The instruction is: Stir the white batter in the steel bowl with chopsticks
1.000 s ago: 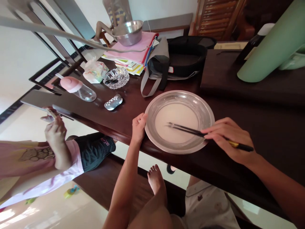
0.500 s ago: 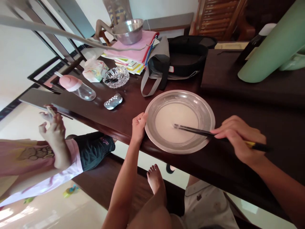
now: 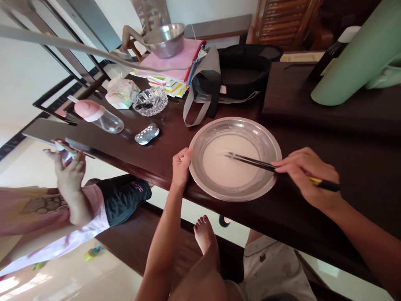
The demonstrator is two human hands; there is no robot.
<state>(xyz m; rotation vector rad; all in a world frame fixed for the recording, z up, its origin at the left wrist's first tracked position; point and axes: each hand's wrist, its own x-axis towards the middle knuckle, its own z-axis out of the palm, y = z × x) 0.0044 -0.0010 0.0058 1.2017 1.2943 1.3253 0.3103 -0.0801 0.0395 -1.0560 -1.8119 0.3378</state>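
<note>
A wide, shallow metal basin stands on the dark wooden table near its front edge. Pale, milky batter covers its bottom. My left hand grips the basin's left rim, thumb on top and fingers curled at the outside. On the right side, my right hand is closed around a pair of black chopsticks with a gold band near the upper end. Their tips dip into the batter around the middle of the basin. The palm hides part of the chopsticks.
Behind the basin lies a black and grey bag. To the left are a grey game controller, a glass ashtray, a pink-lidded bottle and a steel bowl on books. A green cylinder stands right; another person sits left.
My right hand has shifted slightly left and up, and the chopstick tips have moved slightly within the batter. My left hand keeps its hold on the rim.
</note>
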